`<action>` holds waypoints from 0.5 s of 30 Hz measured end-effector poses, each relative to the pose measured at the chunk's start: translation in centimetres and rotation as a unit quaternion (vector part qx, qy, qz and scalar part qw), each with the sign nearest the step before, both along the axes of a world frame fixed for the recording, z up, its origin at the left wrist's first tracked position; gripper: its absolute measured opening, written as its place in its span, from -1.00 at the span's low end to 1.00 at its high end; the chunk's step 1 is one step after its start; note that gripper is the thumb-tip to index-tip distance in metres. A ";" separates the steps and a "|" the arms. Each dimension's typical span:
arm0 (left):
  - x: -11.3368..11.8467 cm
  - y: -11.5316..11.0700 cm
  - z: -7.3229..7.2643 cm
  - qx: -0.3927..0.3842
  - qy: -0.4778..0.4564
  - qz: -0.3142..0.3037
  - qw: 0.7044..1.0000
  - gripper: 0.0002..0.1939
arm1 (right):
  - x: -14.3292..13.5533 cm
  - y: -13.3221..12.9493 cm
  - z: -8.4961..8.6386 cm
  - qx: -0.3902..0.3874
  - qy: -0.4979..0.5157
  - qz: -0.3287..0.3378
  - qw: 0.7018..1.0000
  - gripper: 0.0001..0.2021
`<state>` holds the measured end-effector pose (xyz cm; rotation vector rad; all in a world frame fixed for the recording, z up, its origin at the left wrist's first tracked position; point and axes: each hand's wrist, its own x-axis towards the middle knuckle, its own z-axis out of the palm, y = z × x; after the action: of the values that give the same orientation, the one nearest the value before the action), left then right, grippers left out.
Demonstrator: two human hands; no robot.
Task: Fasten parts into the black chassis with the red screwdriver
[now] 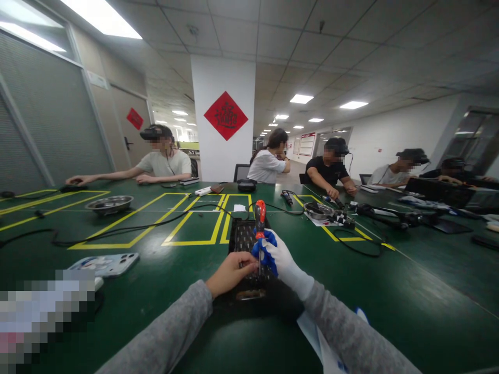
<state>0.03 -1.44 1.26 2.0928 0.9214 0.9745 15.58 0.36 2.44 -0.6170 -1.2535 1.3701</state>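
Over the green desk and black tray, grips with the closed, gloved right hand a nearly upright screwdriver, handle above those fingers, shaft pointing down. Curls the bare left hand just beside the lower shaft; cannot tell if pinching anything.

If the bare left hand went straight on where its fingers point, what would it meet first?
Probably the shaft of the screwdriver held in the gloved right hand; the left hand looks very near or touching it, though depth is unclear.
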 end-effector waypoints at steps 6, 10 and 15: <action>0.1 -0.1 -0.4 0.003 0.020 0.017 1.000 -0.72 | 0.0 -0.2 -0.4 0.023 0.033 -0.041 0.998 -0.65; 0.1 -0.3 -0.6 0.027 0.028 0.010 0.999 -0.74 | 0.1 -0.5 -0.3 0.003 0.025 -0.032 0.999 -0.63; 0.2 -0.5 -0.5 0.047 0.034 -0.009 0.998 -0.73 | 0.1 -0.4 -0.4 -0.026 0.050 0.003 0.998 -0.60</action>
<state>0.19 -1.94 0.78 2.2220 0.9049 0.9601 15.65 -0.05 2.08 -0.5730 -1.1442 1.4250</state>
